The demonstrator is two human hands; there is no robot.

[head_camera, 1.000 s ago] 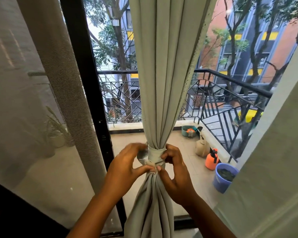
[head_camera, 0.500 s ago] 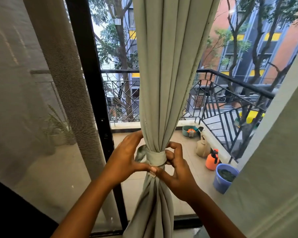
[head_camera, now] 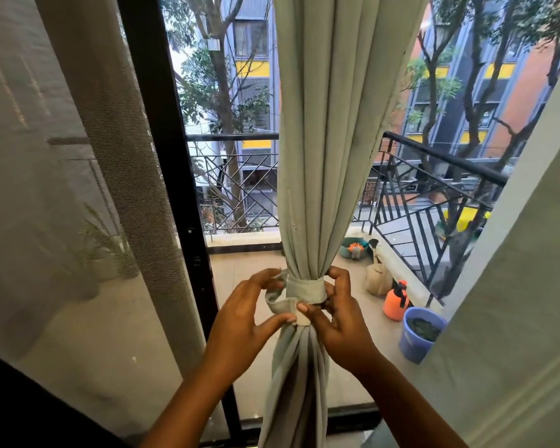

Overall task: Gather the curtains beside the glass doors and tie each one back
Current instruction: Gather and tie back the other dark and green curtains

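**Obs. A:** Pale green fabric, gathered: the curtain hangs in front of the glass door, cinched at its waist by a tieback band of the same cloth. Below the band the folds fall in a tight bunch toward the floor.

**Obs. B:** Hands first, nearest us. Left hand: thumb pressed to the small pale tab at the lower edge of the band, fingers arched over a loose loop of the band's cloth on its left side. Grasping the tieback band, I note.

**Obs. A:** Agreed. Right hand: thumb tip meets the same tab from the other side, fingers curled against the right of the band. Also pinching it.

**Obs. B:** Beyond the curtain, left: black door frame, then a sheer mesh curtain hanging loose, not tied.

**Obs. A:** Right edge of view: another pale green panel, close to us, blurred.

**Obs. B:** Through the glass, balcony floor: blue bucket, orange spray bottle just beside it, a beige watering can behind. Black railing further back, then trees and buildings.
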